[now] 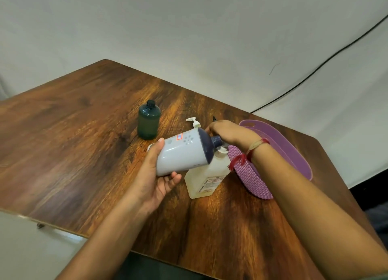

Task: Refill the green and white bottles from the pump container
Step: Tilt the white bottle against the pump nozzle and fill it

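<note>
**A:** Status of the white bottle?

**B:** White bottle (180,154), dark blue top: held above the table (73,133), tipped nearly onto its side, neck pointing right. Left hand (155,174) grips the base end, thumb on the upper side, fingers curled underneath.

**A:** And the right hand?

**B:** Right hand (228,134) arches over the bottle's dark neck, fingers bent downward. From here I cannot tell whether they clamp the neck or only cover it.

**A:** Pump container?

**B:** Pump container (206,178), translucent, pale yellowish contents: standing on the table directly below the tipped bottle. Its white pump head sits just beneath the bottle's neck.

**A:** Green bottle?

**B:** Green bottle (148,122): upright, uncapped, farther back on the table, well apart from both hands. A second white pump head (194,122) shows behind the white bottle. Purple basket (294,149): just beside the container, on its right.
</note>
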